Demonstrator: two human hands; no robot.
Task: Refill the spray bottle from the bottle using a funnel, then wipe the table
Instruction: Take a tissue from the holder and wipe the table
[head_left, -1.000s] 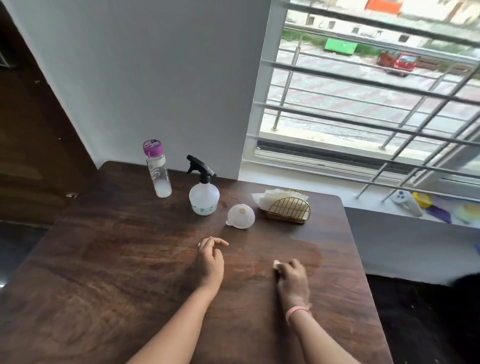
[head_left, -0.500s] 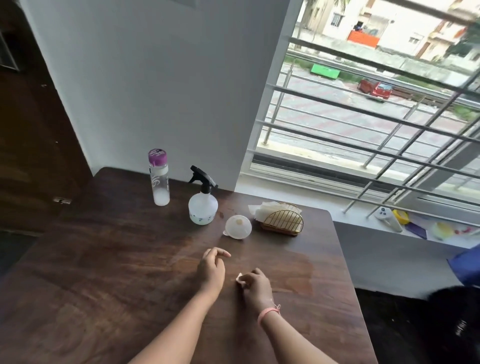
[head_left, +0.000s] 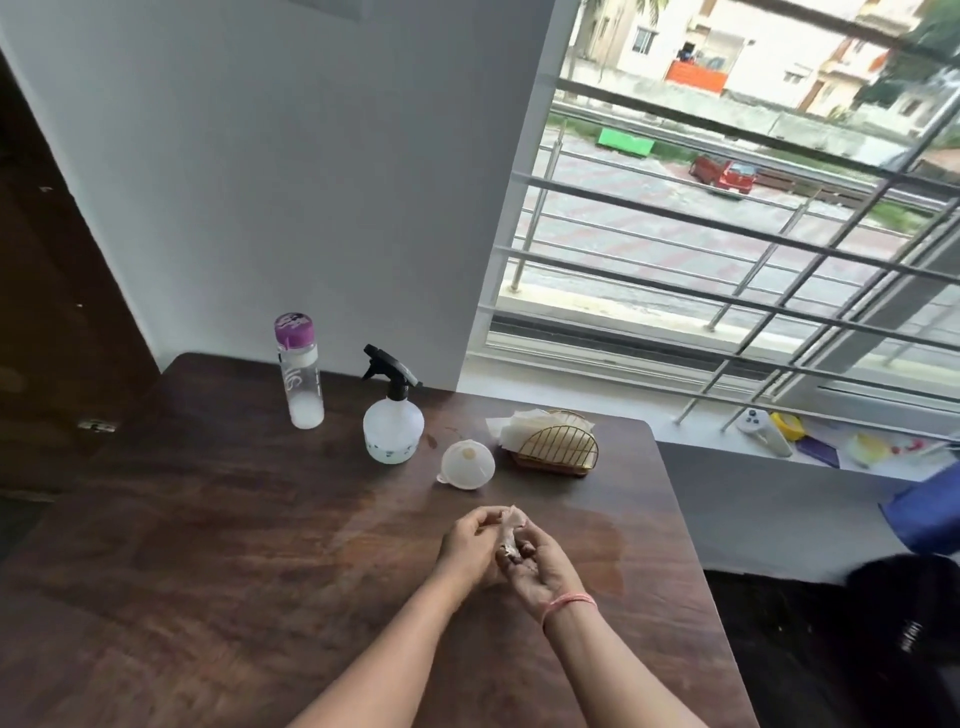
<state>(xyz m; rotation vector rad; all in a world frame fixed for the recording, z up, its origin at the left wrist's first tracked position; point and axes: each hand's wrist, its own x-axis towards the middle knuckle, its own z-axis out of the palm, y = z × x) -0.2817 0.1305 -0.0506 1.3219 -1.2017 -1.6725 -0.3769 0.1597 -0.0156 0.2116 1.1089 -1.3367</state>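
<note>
A crumpled, damp tissue (head_left: 508, 530) is held just above the dark wooden table (head_left: 208, 545); my left hand (head_left: 470, 543) and my right hand (head_left: 535, 569) both pinch it, close together. Behind them lies a white funnel (head_left: 467, 464) on its side. The spray bottle (head_left: 393, 421), with a black trigger head, stands upright farther back. A clear bottle (head_left: 300, 371) with a purple cap stands to its left, nearly drained. A wet sheen (head_left: 597, 540) shows on the wood to the right of my hands.
A gold wire holder (head_left: 557, 448) with tissues stands at the back right of the table. A white wall rises behind the bottles. A barred window and a sill (head_left: 779, 447) with small items lie beyond the table's right edge.
My right hand slid left along the table with the tissue, then lifted it. My left hand rose from the wood and joined it on the tissue. The view tilted upward.
</note>
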